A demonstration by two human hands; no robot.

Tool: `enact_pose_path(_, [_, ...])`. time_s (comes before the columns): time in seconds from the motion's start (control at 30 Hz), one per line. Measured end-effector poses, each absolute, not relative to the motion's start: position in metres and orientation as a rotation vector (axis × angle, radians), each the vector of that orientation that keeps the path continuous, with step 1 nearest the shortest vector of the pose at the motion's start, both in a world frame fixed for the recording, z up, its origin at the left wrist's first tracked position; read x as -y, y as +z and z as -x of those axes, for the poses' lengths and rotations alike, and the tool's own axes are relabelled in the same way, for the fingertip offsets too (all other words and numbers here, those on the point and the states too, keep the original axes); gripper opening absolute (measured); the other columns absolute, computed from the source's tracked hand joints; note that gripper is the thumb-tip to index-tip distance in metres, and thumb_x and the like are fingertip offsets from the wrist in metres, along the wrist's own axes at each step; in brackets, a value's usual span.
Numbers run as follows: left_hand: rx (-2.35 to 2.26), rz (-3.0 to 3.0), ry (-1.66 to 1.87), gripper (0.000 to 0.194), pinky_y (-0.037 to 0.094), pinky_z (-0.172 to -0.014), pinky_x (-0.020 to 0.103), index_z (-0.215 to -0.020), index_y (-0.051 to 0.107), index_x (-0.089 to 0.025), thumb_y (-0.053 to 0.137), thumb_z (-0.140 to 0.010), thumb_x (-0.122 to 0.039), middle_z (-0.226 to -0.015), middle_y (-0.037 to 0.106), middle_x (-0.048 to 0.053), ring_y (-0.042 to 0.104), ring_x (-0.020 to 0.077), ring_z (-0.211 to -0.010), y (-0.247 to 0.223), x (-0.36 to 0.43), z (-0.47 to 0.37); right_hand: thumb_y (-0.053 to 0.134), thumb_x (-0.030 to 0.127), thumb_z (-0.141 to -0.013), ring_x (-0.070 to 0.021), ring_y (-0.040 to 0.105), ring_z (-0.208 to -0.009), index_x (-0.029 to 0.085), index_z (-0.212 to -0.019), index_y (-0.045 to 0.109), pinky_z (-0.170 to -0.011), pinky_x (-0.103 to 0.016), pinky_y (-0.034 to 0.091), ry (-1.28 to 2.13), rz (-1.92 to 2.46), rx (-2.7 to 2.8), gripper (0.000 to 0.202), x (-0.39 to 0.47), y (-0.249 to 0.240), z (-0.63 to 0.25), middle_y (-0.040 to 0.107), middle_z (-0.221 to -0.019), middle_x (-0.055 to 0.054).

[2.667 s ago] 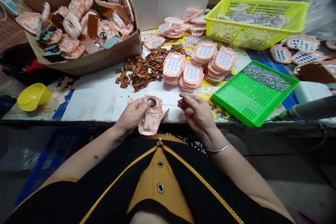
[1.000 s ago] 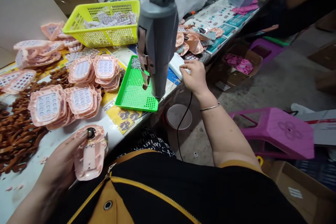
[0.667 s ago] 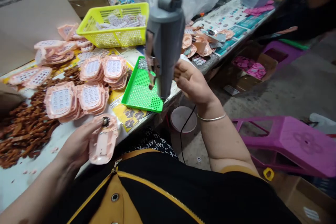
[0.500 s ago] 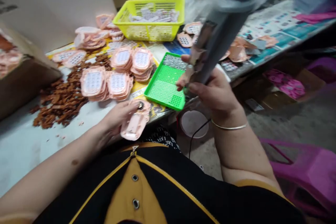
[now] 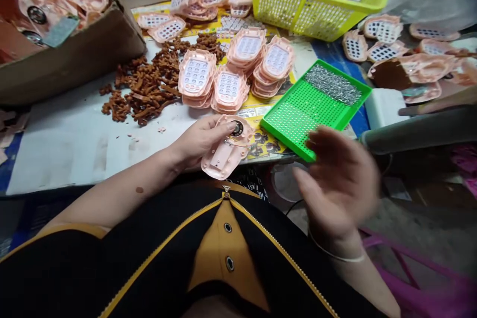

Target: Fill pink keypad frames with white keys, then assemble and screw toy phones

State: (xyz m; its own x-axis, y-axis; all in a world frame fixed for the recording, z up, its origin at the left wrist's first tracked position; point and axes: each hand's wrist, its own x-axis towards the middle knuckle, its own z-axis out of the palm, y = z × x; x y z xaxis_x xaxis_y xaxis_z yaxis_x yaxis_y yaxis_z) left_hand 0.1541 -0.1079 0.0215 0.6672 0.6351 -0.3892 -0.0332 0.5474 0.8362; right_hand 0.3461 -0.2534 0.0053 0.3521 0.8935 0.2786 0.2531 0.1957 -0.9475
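My left hand point(image 5: 201, 139) grips a pink plastic shell point(image 5: 227, 154) with a round black speaker near its top, thumb on the speaker. My right hand point(image 5: 339, 184) is blurred, raised at the near corner of a green tray point(image 5: 286, 131); its fingers are apart with nothing in them. Small metal screws point(image 5: 331, 84) fill the far part of the tray. Beyond my left hand stand several stacks of pink shells point(image 5: 229, 87) with white keypads. Left of them lies a heap of small brown parts point(image 5: 149, 87).
A yellow basket point(image 5: 305, 15) of whitish parts stands at the back. A cardboard box point(image 5: 93, 35) of pink shells is at the left. More shells point(image 5: 383, 35), a white block point(image 5: 387, 104) and a grey cylindrical tool point(image 5: 421, 131) are at the right.
My right hand has let go of the grey tool, which now lies lower at the right. The view has shifted left and downward. My left hand still holds the shell.
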Motion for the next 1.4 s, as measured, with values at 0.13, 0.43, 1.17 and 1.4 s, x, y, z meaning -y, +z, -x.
enact_pose_path(0.13, [-0.682,-0.937,0.474,0.026,0.052,-0.063,0.021,-0.093,0.069,-0.013,0.079,-0.078,-0.033,-0.079,0.072,0.001,0.065,0.0105,-0.065,0.03,0.108,-0.134,0.08,0.038,-0.08,-0.023,0.067,-0.121,0.034,-0.137,0.057,-0.101,-0.039,0.058,1.243,1.056,1.203,0.062,0.22,-0.031,-0.32,0.066,-0.137,-0.005])
enact_pose_path(0.43, [-0.95,-1.019,0.573,0.018,0.047,-0.059,0.021,-0.094,0.07,-0.014,0.068,-0.087,-0.03,-0.078,0.072,0.003,0.063,0.0106,-0.063,0.007,0.106,-0.082,0.088,0.036,-0.07,-0.0148,0.074,-0.072,0.033,-0.1,0.076,-0.062,-0.025,0.063,1.358,1.138,0.971,0.033,0.2,-0.008,-0.312,0.079,-0.093,0.0])
enact_pose_path(1.17, [-0.677,-0.841,0.542,0.016,0.049,-0.071,0.024,-0.09,0.065,-0.014,0.075,-0.08,-0.022,-0.077,0.072,0.001,0.066,0.0107,-0.067,-0.006,0.119,-0.056,0.074,0.046,-0.087,-0.0084,0.049,-0.04,0.028,-0.099,0.071,-0.036,-0.022,0.039,0.819,1.296,1.414,0.022,0.133,0.028,-0.251,0.057,-0.055,0.007])
enact_pose_path(1.4, [-0.732,-0.941,0.562,0.015,0.05,-0.07,0.026,-0.089,0.064,-0.015,0.072,-0.081,-0.025,-0.074,0.07,0.001,0.065,0.012,-0.065,-0.007,0.121,-0.055,0.075,0.041,-0.086,-0.008,0.05,-0.039,0.033,-0.113,0.068,-0.035,-0.024,0.044,0.885,1.23,1.356,0.029,0.126,0.016,-0.251,0.065,-0.069,0.005])
